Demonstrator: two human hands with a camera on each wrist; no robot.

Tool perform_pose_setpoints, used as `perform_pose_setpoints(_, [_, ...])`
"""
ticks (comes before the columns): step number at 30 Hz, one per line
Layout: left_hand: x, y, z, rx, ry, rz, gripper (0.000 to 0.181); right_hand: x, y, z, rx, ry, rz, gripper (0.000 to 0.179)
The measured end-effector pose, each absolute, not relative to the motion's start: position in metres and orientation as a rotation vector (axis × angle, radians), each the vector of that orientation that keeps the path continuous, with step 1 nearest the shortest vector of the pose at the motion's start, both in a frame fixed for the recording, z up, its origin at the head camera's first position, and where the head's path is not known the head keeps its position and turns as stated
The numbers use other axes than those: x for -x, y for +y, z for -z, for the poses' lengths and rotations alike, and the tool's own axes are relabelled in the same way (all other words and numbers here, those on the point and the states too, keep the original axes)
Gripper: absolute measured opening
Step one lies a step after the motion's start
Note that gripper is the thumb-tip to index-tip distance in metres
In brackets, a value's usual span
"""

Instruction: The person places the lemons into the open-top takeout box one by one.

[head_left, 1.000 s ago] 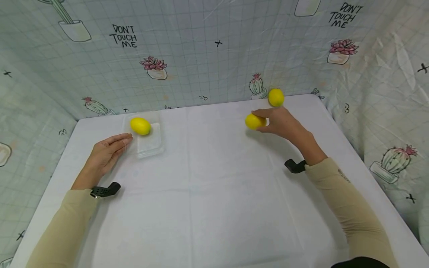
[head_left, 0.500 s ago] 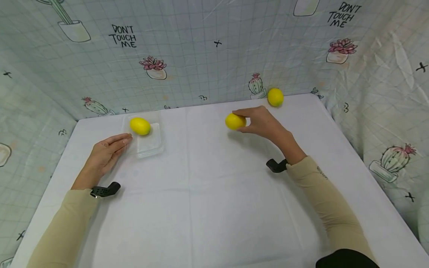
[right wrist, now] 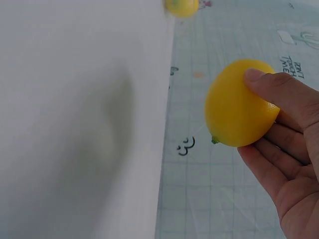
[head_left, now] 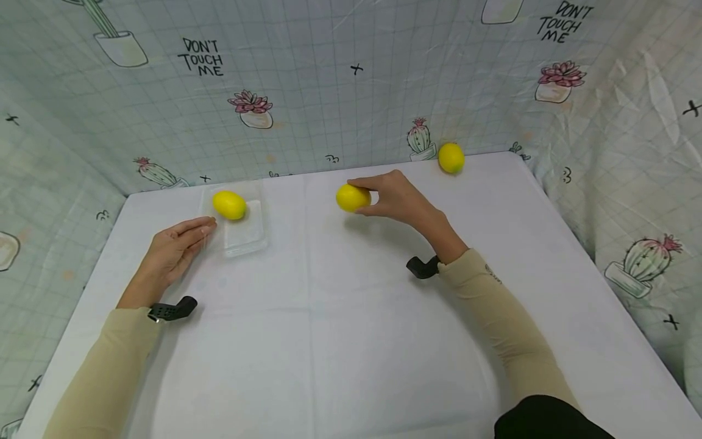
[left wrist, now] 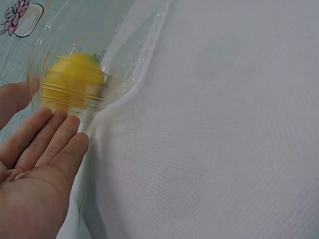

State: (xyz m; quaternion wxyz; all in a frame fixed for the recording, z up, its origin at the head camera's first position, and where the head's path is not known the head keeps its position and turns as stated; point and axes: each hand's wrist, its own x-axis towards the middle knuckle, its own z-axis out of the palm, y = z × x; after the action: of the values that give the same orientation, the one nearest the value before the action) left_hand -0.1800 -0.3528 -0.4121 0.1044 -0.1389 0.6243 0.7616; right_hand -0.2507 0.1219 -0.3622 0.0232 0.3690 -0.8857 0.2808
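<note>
Between thumb and fingers my right hand (head_left: 399,198) pinches a yellow lemon (head_left: 352,198), held above the table right of its middle. In the right wrist view the green tip of that lemon (right wrist: 239,104) points down and left. On the left, a clear plastic container (head_left: 247,244) has another lemon (head_left: 229,205) inside it. Straight fingers of my left hand (head_left: 178,253) rest at the container's near left side; the left wrist view shows the fingertips against its ribbed wall (left wrist: 70,97). A third lemon (head_left: 451,158) lies at the far edge of the table, behind and right of my right hand.
A white cloth covers the table (head_left: 329,341). Behind and on both sides hangs a patterned curtain (head_left: 340,116) with drawn cacti and lettering. Dark camera mounts (head_left: 172,309) are strapped to both wrists.
My right hand has carried its lemon leftward across the table, away from the lemon at the far edge. My left hand and the container have stayed in place.
</note>
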Motion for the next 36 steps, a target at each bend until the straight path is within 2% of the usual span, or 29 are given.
perform_pose_setpoints(16, [0.179,-0.354,0.413,0.398,1.836,-2.260,0.048,0.254,0.069,0.354,-1.203,-2.690,-0.974,0.056])
perform_pose_setpoints(25, [0.181,-0.353,0.414,0.434,1.837,-2.254,0.052,0.256,0.041,0.354,-1.209,-2.704,-1.079,0.059])
perform_pose_setpoints(36, [0.179,-0.353,0.414,0.297,1.739,-2.364,0.039,0.260,0.010,0.353,-1.305,-2.628,-1.186,0.058])
